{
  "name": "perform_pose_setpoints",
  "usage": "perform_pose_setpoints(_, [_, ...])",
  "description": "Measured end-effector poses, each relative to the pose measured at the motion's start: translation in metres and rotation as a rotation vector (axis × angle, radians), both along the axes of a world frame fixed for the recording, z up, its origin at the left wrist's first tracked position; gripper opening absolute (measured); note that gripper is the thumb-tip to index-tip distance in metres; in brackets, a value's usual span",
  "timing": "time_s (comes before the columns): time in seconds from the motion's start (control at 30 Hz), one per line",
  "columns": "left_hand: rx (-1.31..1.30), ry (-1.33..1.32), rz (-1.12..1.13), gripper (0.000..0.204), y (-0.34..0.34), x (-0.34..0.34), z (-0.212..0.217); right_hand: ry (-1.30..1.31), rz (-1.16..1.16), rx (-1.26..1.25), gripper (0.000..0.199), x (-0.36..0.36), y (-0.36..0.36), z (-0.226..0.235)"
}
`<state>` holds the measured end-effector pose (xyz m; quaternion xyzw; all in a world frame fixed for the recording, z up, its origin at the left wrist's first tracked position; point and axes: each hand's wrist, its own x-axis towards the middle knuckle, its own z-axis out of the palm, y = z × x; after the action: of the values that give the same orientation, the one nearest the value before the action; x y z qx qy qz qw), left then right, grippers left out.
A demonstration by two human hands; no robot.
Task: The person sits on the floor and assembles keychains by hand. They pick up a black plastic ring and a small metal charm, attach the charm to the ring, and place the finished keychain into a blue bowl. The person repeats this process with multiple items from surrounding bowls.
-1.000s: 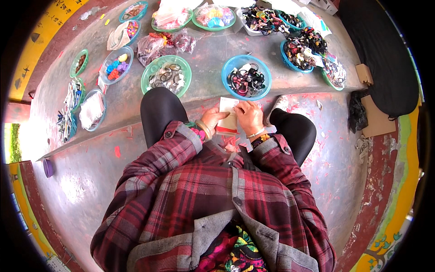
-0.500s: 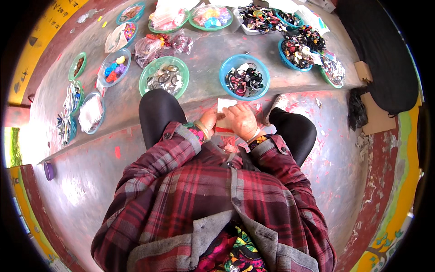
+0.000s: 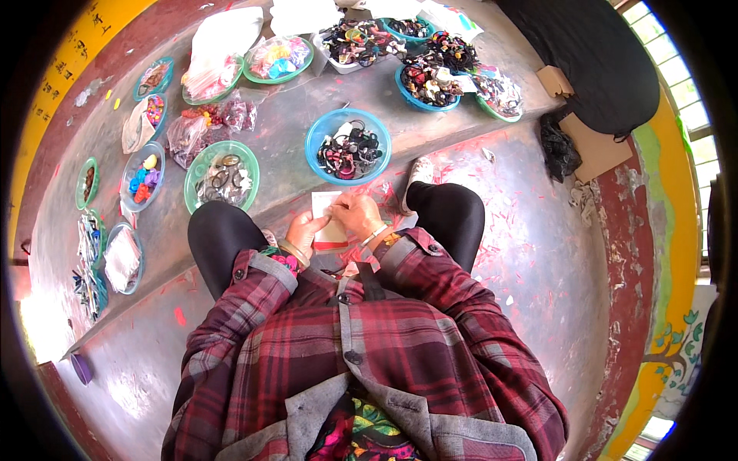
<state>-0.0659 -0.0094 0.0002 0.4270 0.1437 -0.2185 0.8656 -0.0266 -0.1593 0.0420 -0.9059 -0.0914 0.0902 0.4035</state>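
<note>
Between my knees I hold a flat card [image 3: 331,233], white at the top, pale in the middle, with a red stripe low down. My left hand [image 3: 305,232] grips its left edge, thumb on the front. My right hand [image 3: 358,217] lies over its right side with thumb and fingers pinched together; whatever is between those fingertips is too small to make out. Just beyond my hands stands a blue basin [image 3: 310,146] of dark and coloured hair ties [image 3: 350,150]. To its left is a green basin [image 3: 191,188] with dark loops and clear packets.
Along the raised concrete ledge [image 3: 277,127] stand several more basins of beads, packets and hair ties. A purple cup [image 3: 81,369] is at the far left. Red scraps litter the floor. At the right lie a black bag [image 3: 559,147] and cardboard [image 3: 598,146].
The whole view has swung, so everything sits further left and a little lower. My right hand's fingers have gone from lying across the card to a pinch over it. My left hand keeps its grip.
</note>
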Motion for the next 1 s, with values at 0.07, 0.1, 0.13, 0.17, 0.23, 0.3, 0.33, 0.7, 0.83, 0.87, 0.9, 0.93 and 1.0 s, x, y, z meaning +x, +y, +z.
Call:
perform_pose_setpoints(0.07, [-0.007, 0.003, 0.0, 0.016, 0.0, 0.001, 0.0, -0.13, 0.049, -0.019, 0.017, 0.0, 0.0, -0.003])
perform_pose_setpoints(0.1, [-0.015, 0.028, 0.012, 0.016, -0.001, 0.0, 0.002, -0.255, 0.096, -0.022, 0.014, -0.001, 0.0, -0.003])
perform_pose_setpoints(0.13, [-0.024, 0.052, 0.024, 0.017, -0.001, 0.001, 0.006, -0.381, 0.142, -0.026, 0.011, -0.001, 0.0, -0.002])
perform_pose_setpoints(0.17, [-0.032, 0.077, 0.036, 0.017, -0.001, 0.001, 0.008, -0.456, 0.221, -0.058, 0.01, -0.001, -0.002, 0.0])
perform_pose_setpoints(0.23, [-0.028, 0.066, 0.093, 0.018, 0.001, -0.001, 0.001, -0.608, 0.386, -0.121, 0.008, -0.002, -0.004, 0.022])
perform_pose_setpoints(0.3, [-0.035, 0.056, 0.102, 0.018, 0.003, -0.001, -0.002, -0.631, 0.397, -0.085, 0.009, -0.002, -0.003, 0.02])
perform_pose_setpoints(0.33, [-0.044, 0.051, 0.083, 0.018, 0.003, 0.0, -0.002, -0.642, 0.4, -0.068, 0.009, -0.002, -0.003, 0.019])
perform_pose_setpoints(0.7, [-0.022, 0.018, -0.02, 0.02, 0.0, 0.003, 0.004, -0.313, 0.201, -0.043, 0.01, -0.003, -0.002, 0.012])
perform_pose_setpoints(0.83, [-0.029, 0.01, -0.06, 0.021, 0.004, 0.003, 0.001, -0.295, 0.136, -0.024, 0.009, -0.005, 0.0, 0.011])
perform_pose_setpoints(0.87, [-0.025, 0.013, -0.069, 0.021, 0.006, 0.003, 0.0, -0.3, 0.138, -0.016, 0.009, -0.006, 0.0, 0.013])
perform_pose_setpoints(0.9, [-0.032, 0.001, -0.068, 0.021, 0.005, 0.004, 0.003, -0.306, 0.139, -0.009, 0.009, -0.006, 0.0, 0.016])
perform_pose_setpoints(0.93, [-0.038, -0.011, -0.067, 0.021, 0.003, 0.003, 0.005, -0.312, 0.14, -0.003, 0.009, -0.006, -0.001, 0.018])
perform_pose_setpoints(1.0, [-0.038, -0.015, -0.059, 0.021, 0.001, 0.003, 0.012, -0.316, 0.134, 0.024, 0.009, -0.006, 0.0, 0.017])
